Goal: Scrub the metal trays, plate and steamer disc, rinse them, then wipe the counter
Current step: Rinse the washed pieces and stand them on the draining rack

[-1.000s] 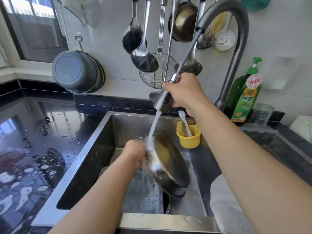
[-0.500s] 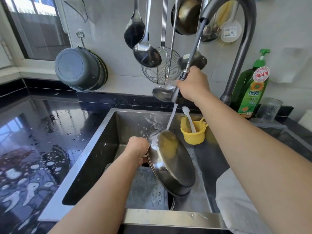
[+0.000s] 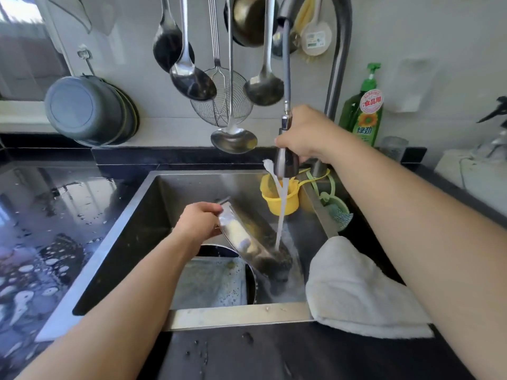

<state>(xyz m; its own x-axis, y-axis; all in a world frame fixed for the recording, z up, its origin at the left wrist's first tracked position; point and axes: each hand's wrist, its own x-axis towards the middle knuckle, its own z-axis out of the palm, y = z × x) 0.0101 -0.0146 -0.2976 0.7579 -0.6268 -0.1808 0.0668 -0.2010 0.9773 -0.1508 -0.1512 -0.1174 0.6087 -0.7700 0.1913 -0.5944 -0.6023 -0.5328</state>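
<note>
Since half a second ago, the right hand has carried the pull-out spray head lower and further right, so its stream of water now falls nearly straight down, and the left hand has tipped the metal plate much nearer edge-on. Fingers of the left hand curl round the plate's upper rim, gripping it; the plate slants away from those fingers, down and to the right, with its lower edge low in the sink. Fingers of the right hand are clenched round the spray head, which points downward just below them, its grey hose rising above them to the tap's arched neck. Water strikes the plate's lower end, well away from the left fingers and directly beneath the right ones. One plate is held; under it lie one flat metal tray and the curved rim of one further round metal piece, too hidden to identify. That plate is shiny steel, wet, with a pale yellow reflection along its face and a dark speckled patch where the stream lands. One yellow cup hangs at the sink's back wall behind the stream, one white cloth drapes over the sink's right edge, and one green detergent bottle stands beyond the right fingers on the wet black tabletop.
</note>
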